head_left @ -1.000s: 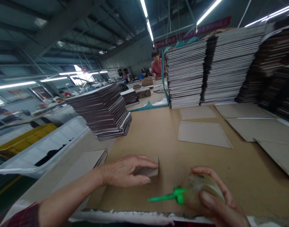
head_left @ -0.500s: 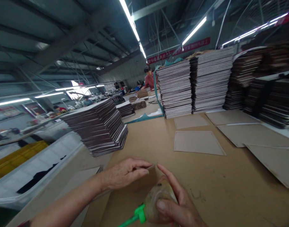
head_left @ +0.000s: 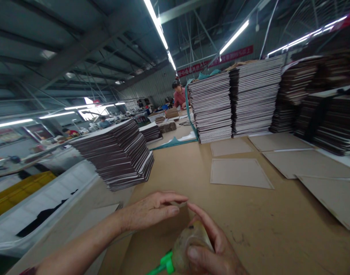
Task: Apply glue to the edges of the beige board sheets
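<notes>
My right hand (head_left: pixel 215 248) is wrapped round a cloudy, yellowish squeeze bottle (head_left: pixel 189 242), whose green nozzle (head_left: pixel 166 263) points down to the left. My left hand (head_left: pixel 152 210) lies opposite it, palm down, over the brown work surface (head_left: pixel 249 221). Its fingers reach right and meet the tip of my right index finger. Between the hands a brown board (head_left: pixel 182 217) shows in part; its lower portion is hidden by the bottle. Whether the left fingers grip the board's edge I cannot make out.
Grey boards (head_left: pixel 239 172) lie flat on the right. A leaning stack of dark-edged boards (head_left: pixel 120 152) stands left, tall stacks (head_left: pixel 211 109) at the back right. White bins (head_left: pixel 49 206) stand far left. A person in red (head_left: pixel 179 97) works beyond.
My right index fingertip has moved slightly left to meet the left fingers. The bottle has shifted a little left and down. The far person's head and arms have moved.
</notes>
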`<move>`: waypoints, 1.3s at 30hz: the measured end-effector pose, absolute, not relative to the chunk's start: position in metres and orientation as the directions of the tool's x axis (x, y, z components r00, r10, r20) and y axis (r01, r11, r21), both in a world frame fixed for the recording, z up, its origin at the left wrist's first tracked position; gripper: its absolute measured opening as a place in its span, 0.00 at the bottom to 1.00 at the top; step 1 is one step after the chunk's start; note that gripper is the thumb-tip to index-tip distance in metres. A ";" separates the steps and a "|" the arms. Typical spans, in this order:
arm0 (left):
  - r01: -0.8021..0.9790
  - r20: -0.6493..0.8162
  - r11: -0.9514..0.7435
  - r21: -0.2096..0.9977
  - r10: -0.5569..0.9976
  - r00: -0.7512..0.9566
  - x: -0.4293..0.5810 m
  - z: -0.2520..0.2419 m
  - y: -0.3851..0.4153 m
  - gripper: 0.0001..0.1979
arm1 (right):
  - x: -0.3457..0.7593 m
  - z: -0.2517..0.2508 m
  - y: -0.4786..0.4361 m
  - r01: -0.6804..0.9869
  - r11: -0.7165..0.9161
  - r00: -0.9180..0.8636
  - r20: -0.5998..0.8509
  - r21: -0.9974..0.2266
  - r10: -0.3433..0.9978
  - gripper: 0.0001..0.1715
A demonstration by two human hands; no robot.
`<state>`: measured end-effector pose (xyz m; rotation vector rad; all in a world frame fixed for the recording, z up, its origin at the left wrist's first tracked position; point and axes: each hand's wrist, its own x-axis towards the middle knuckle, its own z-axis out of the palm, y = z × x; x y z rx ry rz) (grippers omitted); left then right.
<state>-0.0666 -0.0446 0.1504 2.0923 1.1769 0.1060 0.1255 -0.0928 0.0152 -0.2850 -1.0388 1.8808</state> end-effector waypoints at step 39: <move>0.524 -0.235 -0.303 0.796 0.644 0.729 -0.062 0.140 -0.049 0.12 | 0.124 0.011 -0.093 -0.626 -0.198 -0.599 0.303 -0.754 0.741 0.28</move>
